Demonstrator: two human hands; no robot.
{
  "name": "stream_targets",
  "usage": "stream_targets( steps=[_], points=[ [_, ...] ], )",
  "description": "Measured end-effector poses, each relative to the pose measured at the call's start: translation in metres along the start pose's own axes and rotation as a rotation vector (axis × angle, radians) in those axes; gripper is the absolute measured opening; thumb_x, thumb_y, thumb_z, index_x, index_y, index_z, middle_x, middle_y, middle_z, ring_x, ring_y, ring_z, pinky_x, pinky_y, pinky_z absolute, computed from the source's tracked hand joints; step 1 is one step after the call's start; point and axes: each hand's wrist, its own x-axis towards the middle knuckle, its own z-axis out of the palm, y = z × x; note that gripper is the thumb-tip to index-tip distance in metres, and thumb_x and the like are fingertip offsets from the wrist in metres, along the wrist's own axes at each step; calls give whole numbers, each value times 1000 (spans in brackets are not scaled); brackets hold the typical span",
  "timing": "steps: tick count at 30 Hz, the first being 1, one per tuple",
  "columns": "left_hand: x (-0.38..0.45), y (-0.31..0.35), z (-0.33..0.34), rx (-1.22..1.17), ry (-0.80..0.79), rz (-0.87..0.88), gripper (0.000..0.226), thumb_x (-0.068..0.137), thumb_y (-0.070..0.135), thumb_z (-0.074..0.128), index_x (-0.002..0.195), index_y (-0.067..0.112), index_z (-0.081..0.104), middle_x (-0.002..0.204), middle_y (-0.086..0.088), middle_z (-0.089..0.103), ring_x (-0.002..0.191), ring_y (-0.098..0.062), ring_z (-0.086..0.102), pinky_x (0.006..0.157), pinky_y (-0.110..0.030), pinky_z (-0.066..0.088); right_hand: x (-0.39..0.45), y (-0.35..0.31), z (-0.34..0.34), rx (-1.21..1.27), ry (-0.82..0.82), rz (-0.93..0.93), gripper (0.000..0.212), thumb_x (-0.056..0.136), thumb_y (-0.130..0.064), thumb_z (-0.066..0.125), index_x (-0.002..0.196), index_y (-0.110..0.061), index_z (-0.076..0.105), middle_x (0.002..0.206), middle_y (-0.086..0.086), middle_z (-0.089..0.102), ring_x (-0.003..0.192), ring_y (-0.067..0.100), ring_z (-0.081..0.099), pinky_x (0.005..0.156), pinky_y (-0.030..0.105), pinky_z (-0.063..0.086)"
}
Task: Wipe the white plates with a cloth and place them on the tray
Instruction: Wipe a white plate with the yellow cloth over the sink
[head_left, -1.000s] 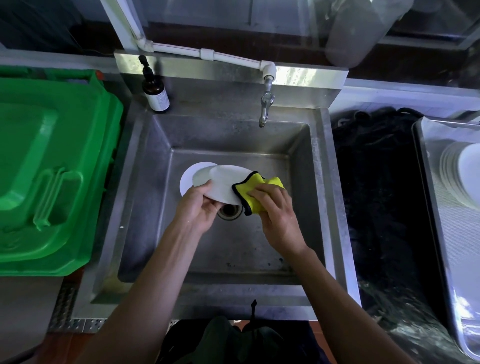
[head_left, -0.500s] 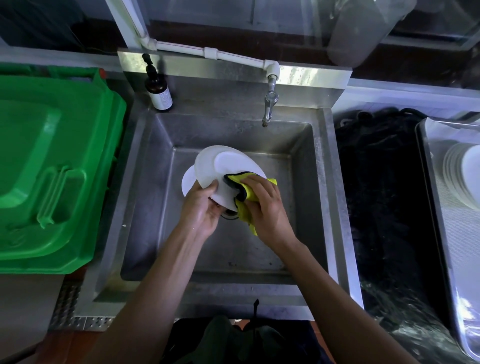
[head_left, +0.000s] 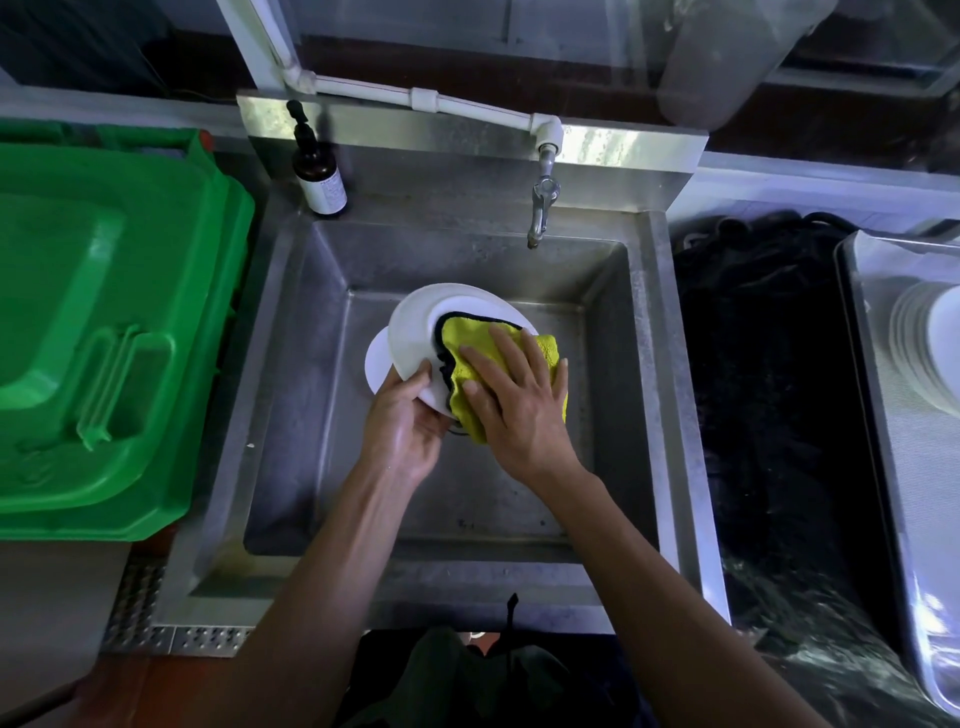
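Observation:
Over the steel sink (head_left: 291, 364), my left hand (head_left: 405, 421) grips the near edge of a white plate (head_left: 415, 327), tilted so its face points up at me. My right hand (head_left: 514, 400) lies flat, fingers straight, and presses a yellow cloth with a black edge (head_left: 467, 338) against the plate's face. Beneath the held plate a second white plate (head_left: 375, 358) lies on the sink floor, only its left rim showing. At the far right a metal tray (head_left: 883, 415) carries a stack of white plates (head_left: 924, 343).
A green plastic bin lid (head_left: 104, 322) fills the left side. A brown pump bottle (head_left: 318, 171) stands on the sink's back left corner. The tap (head_left: 540, 208) hangs over the back of the basin. Black cloth or netting (head_left: 753, 364) lies between sink and tray.
The plate has tipped from nearly flat to face up toward me. My right hand has spread flat, and the cloth has moved from the plate's edge onto its face.

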Motion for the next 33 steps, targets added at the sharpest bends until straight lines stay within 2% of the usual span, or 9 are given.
stream_targets(
  steps=[3, 6, 12, 15, 20, 25, 30, 33],
  points=[
    [1, 3, 0, 1, 10, 5, 40, 104, 9, 49, 144, 6, 53, 127, -16, 68, 103, -26, 69, 80, -36, 59, -2, 0, 4, -25, 22, -26, 50, 104, -51, 25, 149, -37, 42, 162, -1, 29, 152, 28, 15, 115, 68, 13],
    [2, 5, -1, -1, 16, 4, 36, 102, 7, 50, 137, 6, 58, 118, -14, 72, 100, -25, 71, 75, -35, 61, -6, 2, 10, 6, 10, -29, 53, 103, -53, 20, 151, -38, 38, 162, 0, 27, 152, 27, 14, 116, 66, 14],
    [0, 8, -5, 20, -43, 13, 43, 100, 6, 54, 142, 2, 53, 134, -23, 63, 117, -35, 66, 87, -45, 60, -6, 14, 21, 115, 30, 56, 49, 104, -55, 29, 149, -39, 38, 165, -3, 18, 154, 25, 5, 119, 64, 10],
    [1, 12, -8, 29, -75, 24, 47, 98, 7, 56, 144, 3, 50, 139, -22, 60, 126, -39, 61, 97, -52, 56, -2, 25, 19, 251, 61, 151, 48, 105, -47, 37, 150, -33, 40, 165, 0, 16, 154, 28, 8, 120, 59, 13],
    [-2, 17, -12, 60, -158, 26, 36, 95, 4, 56, 131, 10, 62, 127, -14, 70, 113, -31, 69, 81, -43, 62, 6, 34, 15, 364, 92, 229, 49, 106, -40, 39, 153, -26, 36, 166, 1, 15, 152, 28, 12, 122, 53, 14],
    [1, 18, -23, 116, -255, 8, 42, 91, 0, 58, 131, 12, 63, 128, -12, 68, 116, -32, 67, 86, -48, 61, 16, 40, 10, 403, 117, 243, 47, 107, -37, 41, 153, -31, 32, 164, 0, 17, 147, 22, 19, 122, 46, 18],
    [-1, 17, -30, 188, -310, -17, 47, 84, -1, 64, 130, 9, 64, 129, -13, 68, 116, -33, 67, 83, -49, 62, 29, 47, -2, 393, 109, 260, 49, 106, -35, 42, 154, -31, 31, 161, 0, 25, 145, 24, 26, 121, 49, 23],
    [-2, 14, -32, 293, -279, -54, 41, 78, 1, 66, 118, 11, 72, 118, -13, 73, 104, -33, 72, 72, -46, 63, 39, 48, -11, 333, 109, 222, 48, 105, -32, 43, 152, -27, 35, 157, 1, 32, 141, 25, 33, 118, 50, 27]
  ],
)
